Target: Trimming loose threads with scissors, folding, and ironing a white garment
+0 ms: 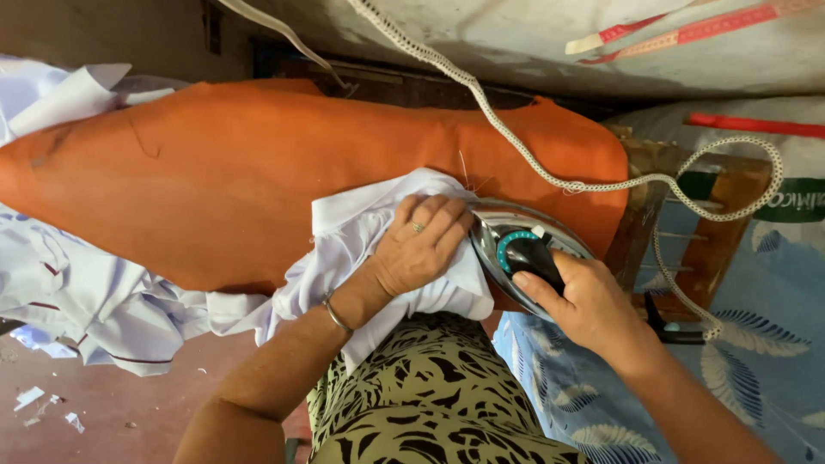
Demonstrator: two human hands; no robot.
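Observation:
A white cloth garment (352, 236) lies over an orange padded ironing board (215, 163). My left hand (421, 241), with a ring and a bracelet, presses flat on the white cloth and holds it down. My right hand (584, 301) grips the black handle of a silver electric iron (516, 241), which rests on the board right beside my left fingers. The iron's braided white cord (550, 176) runs up and away over the board.
More white fabric (94, 301) hangs off the board's left side. A wooden stand (705, 223) sits at the board's right end, over a blue feather-print cloth (773, 344). Measuring tapes (687, 30) lie on the far surface. Paper scraps litter the red floor (103, 404).

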